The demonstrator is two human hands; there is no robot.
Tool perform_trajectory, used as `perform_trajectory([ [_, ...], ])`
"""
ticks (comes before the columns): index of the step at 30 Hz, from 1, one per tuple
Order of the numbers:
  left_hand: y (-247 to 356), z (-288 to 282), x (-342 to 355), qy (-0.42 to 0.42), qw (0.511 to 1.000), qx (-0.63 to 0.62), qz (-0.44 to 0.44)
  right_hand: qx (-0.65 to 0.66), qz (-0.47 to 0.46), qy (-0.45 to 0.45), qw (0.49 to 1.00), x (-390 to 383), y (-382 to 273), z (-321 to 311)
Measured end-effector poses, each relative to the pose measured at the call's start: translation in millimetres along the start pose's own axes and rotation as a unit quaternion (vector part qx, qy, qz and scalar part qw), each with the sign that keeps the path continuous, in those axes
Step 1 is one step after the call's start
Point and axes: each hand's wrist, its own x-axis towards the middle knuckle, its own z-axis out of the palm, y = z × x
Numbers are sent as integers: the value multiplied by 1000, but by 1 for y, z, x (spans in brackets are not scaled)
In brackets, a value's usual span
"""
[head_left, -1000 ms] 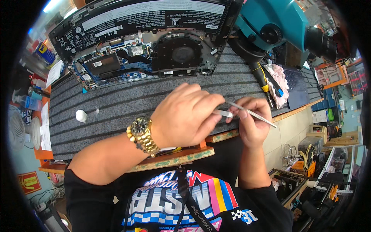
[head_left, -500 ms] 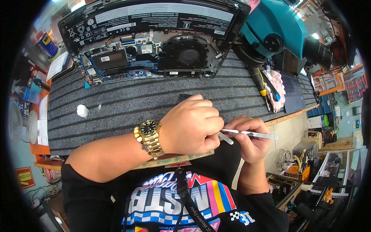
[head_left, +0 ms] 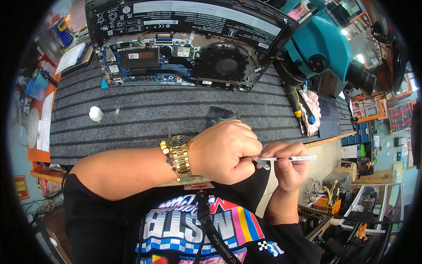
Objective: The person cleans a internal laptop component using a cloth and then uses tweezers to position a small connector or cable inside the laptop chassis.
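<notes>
Left hand (head_left: 226, 152): curled in a fist round a flat strip (head_left: 264, 165), whose rounded end pokes out past the fingers. Right hand (head_left: 290, 165): fingers pinched narrow on a slim pale tool (head_left: 304, 158), its inner end running up to the left hand; whether it touches, cannot tell. Both tools sit between the hands, near the bench's (head_left: 330, 139) front edge.

Just behind the left hand, a dark packet (head_left: 218, 114) on the grey striped mat (head_left: 154, 108); the hand covers its near part. Opened laptop (head_left: 176, 64) across the far side, fan and boards bare. Teal microscope (head_left: 318, 46) to its right, bulky. Below that, a yellow-and-black tool (head_left: 293, 102), a pinkish cloth (head_left: 311, 110) and a dark keyboard panel (head_left: 329, 115), close together. Small white object (head_left: 96, 114) well apart, left.
</notes>
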Motion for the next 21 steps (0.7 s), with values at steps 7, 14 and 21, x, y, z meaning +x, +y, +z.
perform_trajectory([
  [7, 4, 3, 1, 52, 999, -5, -14, -2, 49, -4, 999, -3, -16, -1],
  [14, 6, 13, -5, 29, 998, -37, -38, -338, 163, -259, 890, 15, -49, 16],
  [21, 11, 15, -9, -30, 990, -107, -85, -355, 166, -265, 881, 7, -44, 17],
])
